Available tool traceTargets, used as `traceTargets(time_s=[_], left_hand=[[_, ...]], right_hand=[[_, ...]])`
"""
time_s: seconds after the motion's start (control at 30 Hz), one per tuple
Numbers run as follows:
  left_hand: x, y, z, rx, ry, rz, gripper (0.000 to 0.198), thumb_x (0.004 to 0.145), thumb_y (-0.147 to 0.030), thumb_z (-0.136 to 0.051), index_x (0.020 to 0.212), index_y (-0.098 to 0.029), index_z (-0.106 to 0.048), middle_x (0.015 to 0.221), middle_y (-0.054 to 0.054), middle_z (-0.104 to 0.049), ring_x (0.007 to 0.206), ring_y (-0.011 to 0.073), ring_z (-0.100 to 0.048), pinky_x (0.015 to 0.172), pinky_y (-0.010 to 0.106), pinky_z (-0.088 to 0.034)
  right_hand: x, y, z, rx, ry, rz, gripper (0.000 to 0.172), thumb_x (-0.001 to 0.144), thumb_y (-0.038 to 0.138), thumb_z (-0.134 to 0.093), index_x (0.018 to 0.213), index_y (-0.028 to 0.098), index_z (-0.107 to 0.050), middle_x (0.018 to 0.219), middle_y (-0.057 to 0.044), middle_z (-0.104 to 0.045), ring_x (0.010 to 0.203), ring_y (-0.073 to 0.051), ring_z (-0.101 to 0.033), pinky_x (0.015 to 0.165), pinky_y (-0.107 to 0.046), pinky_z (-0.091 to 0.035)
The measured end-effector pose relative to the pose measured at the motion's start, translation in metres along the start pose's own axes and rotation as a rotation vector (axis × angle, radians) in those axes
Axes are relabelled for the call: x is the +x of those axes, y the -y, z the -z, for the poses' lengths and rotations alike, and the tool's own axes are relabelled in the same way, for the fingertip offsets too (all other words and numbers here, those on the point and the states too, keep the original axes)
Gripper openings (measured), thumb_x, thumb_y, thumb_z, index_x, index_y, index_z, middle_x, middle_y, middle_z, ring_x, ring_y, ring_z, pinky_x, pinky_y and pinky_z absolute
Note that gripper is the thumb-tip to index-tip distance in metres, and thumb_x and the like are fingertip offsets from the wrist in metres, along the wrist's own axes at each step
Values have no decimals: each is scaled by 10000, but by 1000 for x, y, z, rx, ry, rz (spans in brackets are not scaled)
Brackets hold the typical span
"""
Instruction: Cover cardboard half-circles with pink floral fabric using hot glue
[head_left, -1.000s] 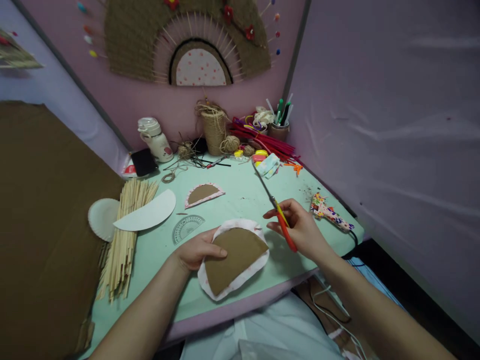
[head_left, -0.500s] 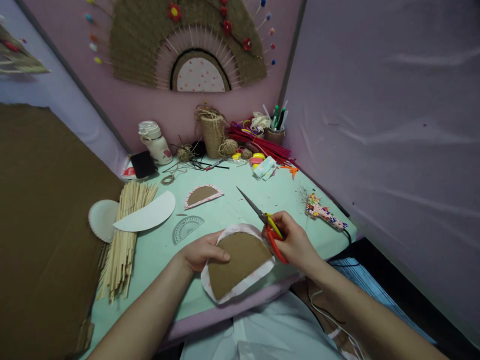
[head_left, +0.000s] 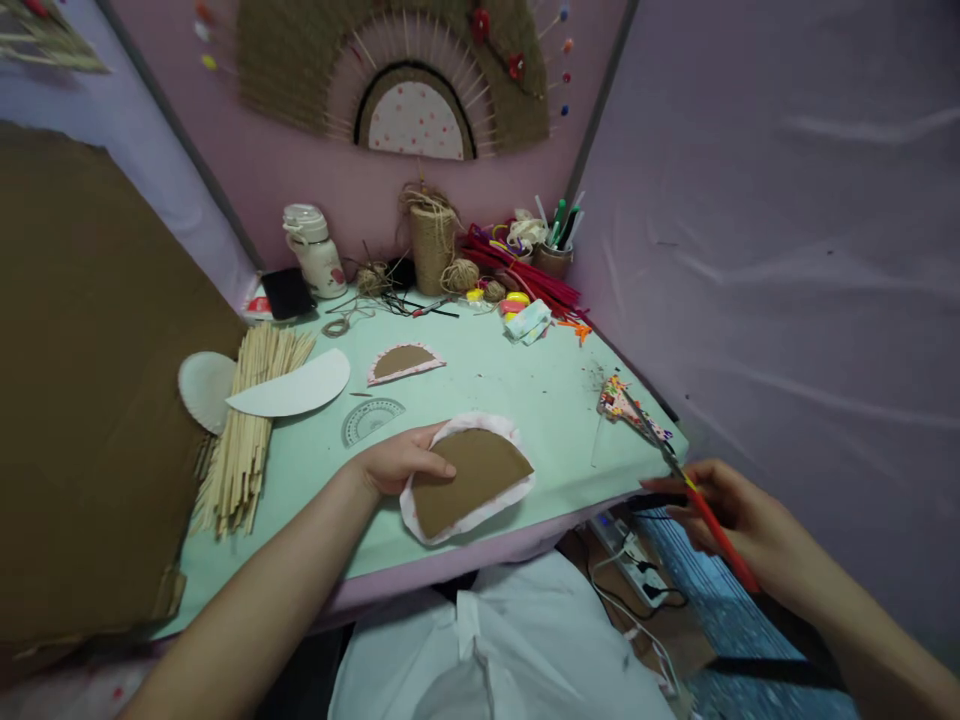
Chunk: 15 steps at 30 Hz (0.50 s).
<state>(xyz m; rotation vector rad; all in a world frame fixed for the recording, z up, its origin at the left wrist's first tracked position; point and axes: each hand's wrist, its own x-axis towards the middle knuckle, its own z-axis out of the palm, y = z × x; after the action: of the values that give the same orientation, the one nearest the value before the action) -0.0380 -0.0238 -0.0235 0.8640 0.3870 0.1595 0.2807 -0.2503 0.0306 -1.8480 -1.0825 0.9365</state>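
Note:
My left hand (head_left: pixel 409 460) grips the left side of a half-round cardboard piece (head_left: pixel 469 478) bordered with white cloth, thumb on top. Out past the table's right edge, my right hand (head_left: pixel 731 515) holds scissors (head_left: pixel 705 510) with red and yellow handles, blades pointing up and left. The blades pass in front of a patterned hot glue gun (head_left: pixel 634 410). Farther back on the table lies a smaller cardboard half-round (head_left: pixel 406 362) with a pleated cloth edge. A clear protractor (head_left: pixel 373 421) rests just beyond my left hand.
At the left, a white paper shape (head_left: pixel 296 387) lies across a bundle of thin sticks (head_left: pixel 244 470), beside a big cardboard sheet (head_left: pixel 97 400). A bottle (head_left: pixel 316 255), twine spool (head_left: pixel 433 250) and pen cup (head_left: pixel 553 260) line the back. A power strip (head_left: pixel 637 570) sits below.
My right hand has swung right with the scissors, away from the cardboard piece and past the table edge. My left hand still holds the piece. The view has tilted down slightly.

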Motion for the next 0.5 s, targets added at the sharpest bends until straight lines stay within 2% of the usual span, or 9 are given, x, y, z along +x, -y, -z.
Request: traceTargets(time_s=[0.07,0.17,0.23,0.3,0.37,0.5], left_hand=[[1,2,-2,31,-4,14,635,631,-68,-771,1231,-188,-603,942,81,-747,776,205,-706,697,285,-561],[1,2,-4,79,-8,26,645,620,-77,-787,1227,-191,-601,966,76,-742,800,204,-702,713,291,-556],[0,1,-3,115,-17,21,671,618,-99,-802,1246,-198,-588,1017,80,-734,847,211,-698,742,301,-551],[0,-3,-2,154,-48,0,688,627,-129,-815,1268,-201,-576,1065,84,-721,885,210,-690,764,298,-539],[0,-8,1,176,-100,-54,691,644,-172,-822,1286,-200,-569,1100,90,-711,894,203,-683,759,281,-526],[1,-18,8,64,-187,-266,582,740,-330,-770,1275,-176,-599,1193,118,-682,980,212,-664,806,271,-513]], right_hand=[[12,13,-25,139,10,29,509,642,561,-785,845,256,-431,1049,-118,-720,430,-77,-429,377,-237,-357],[41,39,-72,283,74,80,553,605,500,-823,868,260,-400,1077,-73,-714,435,-54,-409,388,-212,-332],[61,53,-101,295,130,112,574,536,458,-861,837,246,-421,936,-29,-720,463,-63,-439,404,-202,-331],[77,61,-123,250,197,127,554,488,405,-886,793,228,-460,713,34,-662,516,-90,-497,453,-204,-375],[89,62,-135,256,190,147,521,483,392,-887,761,217,-482,588,75,-580,522,-98,-508,469,-202,-383],[100,52,-135,445,-64,135,524,508,428,-874,781,221,-478,550,87,-564,429,-74,-458,410,-191,-343]])
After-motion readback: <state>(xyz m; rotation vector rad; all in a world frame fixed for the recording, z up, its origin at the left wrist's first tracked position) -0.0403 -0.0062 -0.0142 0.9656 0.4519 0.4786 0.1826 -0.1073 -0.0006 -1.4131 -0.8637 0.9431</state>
